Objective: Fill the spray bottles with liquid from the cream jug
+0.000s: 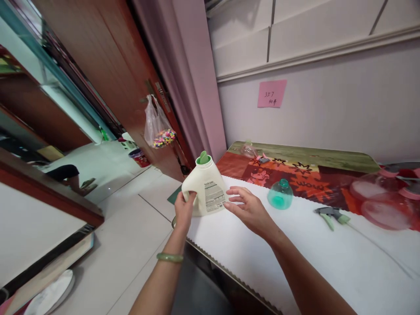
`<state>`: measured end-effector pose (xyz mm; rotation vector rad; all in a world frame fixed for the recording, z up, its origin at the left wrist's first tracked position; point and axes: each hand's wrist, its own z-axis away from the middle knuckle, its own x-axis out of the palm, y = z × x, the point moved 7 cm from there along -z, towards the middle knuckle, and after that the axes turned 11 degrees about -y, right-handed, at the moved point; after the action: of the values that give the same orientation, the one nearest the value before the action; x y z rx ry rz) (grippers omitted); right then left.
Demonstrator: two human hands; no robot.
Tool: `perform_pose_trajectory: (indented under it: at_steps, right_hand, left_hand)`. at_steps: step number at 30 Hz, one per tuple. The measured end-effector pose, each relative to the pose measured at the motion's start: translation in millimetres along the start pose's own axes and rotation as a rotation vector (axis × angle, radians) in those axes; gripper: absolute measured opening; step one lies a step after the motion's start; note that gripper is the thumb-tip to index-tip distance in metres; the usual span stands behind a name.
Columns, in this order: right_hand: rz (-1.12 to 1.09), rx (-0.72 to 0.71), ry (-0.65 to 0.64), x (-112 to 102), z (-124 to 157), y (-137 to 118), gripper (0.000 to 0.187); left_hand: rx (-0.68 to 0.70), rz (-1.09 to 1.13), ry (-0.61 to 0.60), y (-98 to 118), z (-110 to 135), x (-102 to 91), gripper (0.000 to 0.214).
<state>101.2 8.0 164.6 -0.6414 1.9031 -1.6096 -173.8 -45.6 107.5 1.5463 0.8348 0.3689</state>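
A cream detergent jug [215,192] with a green pour spout and no cap on it stands upright at the table's left end. My left hand [184,210] is wrapped round the jug's handle. On the jug's other side, my right hand [247,208] has its fingers apart, the tips at or very near the labelled side; I cannot tell whether they touch. To the right sits a round green spray bottle body [280,195], open at the neck, with some green showing inside. Farther right lies a grey and green trigger spray head [334,216] with its long thin tube.
White cloth [295,258] covers the near part of the table, a red patterned cover [315,183] the far part. Pink-tinted clear bottles [387,205] stand at right; a clear spray bottle [249,150] lies at the back. A bag of colourful beads [160,127] hangs from the door handle. A person's leg [67,175] shows at left.
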Motion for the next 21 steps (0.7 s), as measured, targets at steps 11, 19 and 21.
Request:
perform_pose_trajectory:
  at_steps: [11,19,21]
  right_hand:
    - [-0.244,-0.036,0.284,-53.6,-3.4,12.8,0.081]
    - [-0.546,-0.123,0.204,-30.2,-19.2,27.4,0.057]
    - [-0.573,-0.141,0.222,-29.9,-20.0,29.9,0.05]
  left_hand:
    - [0.039,-0.252,-0.114,72.2,-7.2,1.3,0.027]
    - [0.14,-0.757,-0.228,117.7,22.4,20.5,0.016]
    - [0.165,-0.726,-0.267,117.0,27.9,22.1,0.02]
